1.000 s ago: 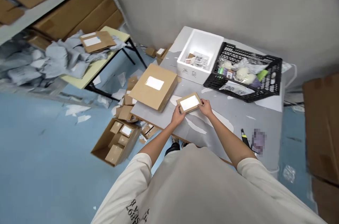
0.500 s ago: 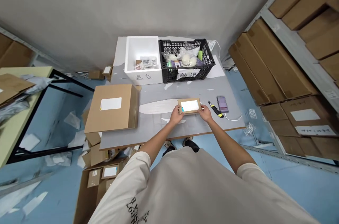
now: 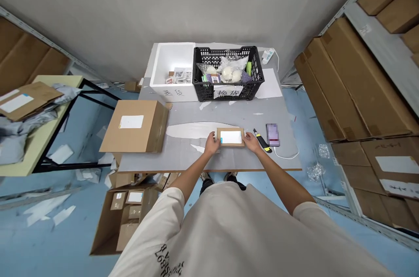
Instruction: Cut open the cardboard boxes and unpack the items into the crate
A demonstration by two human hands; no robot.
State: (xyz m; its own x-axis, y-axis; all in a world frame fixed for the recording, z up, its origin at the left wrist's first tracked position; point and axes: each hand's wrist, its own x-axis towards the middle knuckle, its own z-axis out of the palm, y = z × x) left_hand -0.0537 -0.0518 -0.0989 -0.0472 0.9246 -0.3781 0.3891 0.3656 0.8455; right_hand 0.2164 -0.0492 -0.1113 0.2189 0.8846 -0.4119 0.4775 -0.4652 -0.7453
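Note:
A small flat cardboard box (image 3: 230,143) with a white label on top is on the table between my hands. My left hand (image 3: 211,143) has it by the left edge, thumb against the cardboard and fingers bent alongside. At the opposite edge, my right hand (image 3: 252,142) grips the box with thumb and fingertips; part of those fingers is hidden. Close to my right hand lies a black and yellow utility knife (image 3: 262,141). Beyond the knife is a phone (image 3: 273,135) with a white cable.
A large cardboard box (image 3: 126,131) stands at the table's left. Along the back are a white foam box (image 3: 173,59) and a black crate (image 3: 229,93) holding bagged items. An open carton (image 3: 104,229) sits on the floor. Shelves with cartons (image 3: 369,80) rise on the right.
My thumbs have drawn back from the small box's top toward its side edges. The whole view has shifted slightly.

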